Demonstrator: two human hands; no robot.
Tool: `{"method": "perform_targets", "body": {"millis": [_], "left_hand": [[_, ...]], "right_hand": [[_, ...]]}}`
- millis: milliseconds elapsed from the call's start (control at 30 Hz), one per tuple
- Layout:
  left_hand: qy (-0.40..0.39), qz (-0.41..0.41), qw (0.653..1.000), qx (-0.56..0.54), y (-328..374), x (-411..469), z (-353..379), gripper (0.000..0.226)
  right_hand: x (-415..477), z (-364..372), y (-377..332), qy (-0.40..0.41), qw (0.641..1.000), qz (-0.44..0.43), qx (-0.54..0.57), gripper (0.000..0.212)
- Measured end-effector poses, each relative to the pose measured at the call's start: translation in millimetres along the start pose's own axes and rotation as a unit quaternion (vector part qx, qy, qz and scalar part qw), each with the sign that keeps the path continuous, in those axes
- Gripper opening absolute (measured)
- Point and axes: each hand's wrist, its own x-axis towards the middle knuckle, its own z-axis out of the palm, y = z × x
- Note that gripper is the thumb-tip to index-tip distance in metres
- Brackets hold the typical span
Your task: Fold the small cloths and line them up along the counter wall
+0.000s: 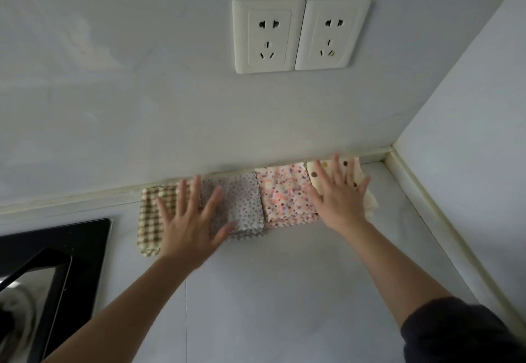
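Several folded small cloths lie side by side along the foot of the counter wall. From left: a green-and-beige checked cloth (pixel 148 217), a grey dotted cloth (pixel 244 206), a pink speckled cloth (pixel 284 195), and a cream cloth with brown dots (pixel 316 173). My left hand (pixel 189 220) lies flat with fingers spread over the checked and grey cloths. My right hand (pixel 340 195) lies flat with fingers spread over the cream cloth and the edge of the pink one. Neither hand grips anything.
A black glass hob (pixel 71 249) with a pan on it sits at the left. Two white wall sockets (pixel 300 34) are above the cloths. A side wall (pixel 469 135) closes the counter corner at the right. Pale counter top (pixel 284 291) stretches toward me.
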Motion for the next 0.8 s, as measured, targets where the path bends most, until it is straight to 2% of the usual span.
{"method": "perform_targets", "body": {"millis": [67, 133, 333, 467, 533, 633, 700, 800], "left_hand": [[0.021, 0.069, 0.997, 0.019, 15, -2, 1, 0.073], [0.001, 0.098, 0.994, 0.038, 30, 4, 5, 0.069], [-0.068, 0.082, 0.993, 0.057, 33, 21, 22, 0.066], [-0.026, 0.09, 0.993, 0.077, 25, 13, 8, 0.07], [0.003, 0.053, 0.996, 0.07, 13, 3, 2, 0.074], [-0.028, 0.006, 0.998, 0.05, 2, -11, 2, 0.075], [-0.06, -0.007, 0.997, 0.045, 2, -10, -1, 0.076], [-0.064, -0.007, 0.997, 0.041, 2, -7, -6, 0.075]], "right_hand": [[-9, 6, -14, 0.009, 0.994, -0.108, -0.031, 0.069], [-10, 18, -26, -0.008, 0.985, -0.158, -0.064, 0.068], [2, 31, -32, -0.024, 0.985, -0.146, -0.09, 0.076], [-4, 16, -26, -0.013, 0.986, -0.155, -0.053, 0.074], [-11, 7, -24, -0.006, 0.986, -0.164, -0.042, 0.069], [-19, 11, -32, -0.041, 0.977, -0.201, -0.055, 0.07], [-19, 17, -37, -0.057, 0.971, -0.218, -0.075, 0.076], [-18, 19, -41, -0.059, 0.972, -0.218, -0.061, 0.079]]}}
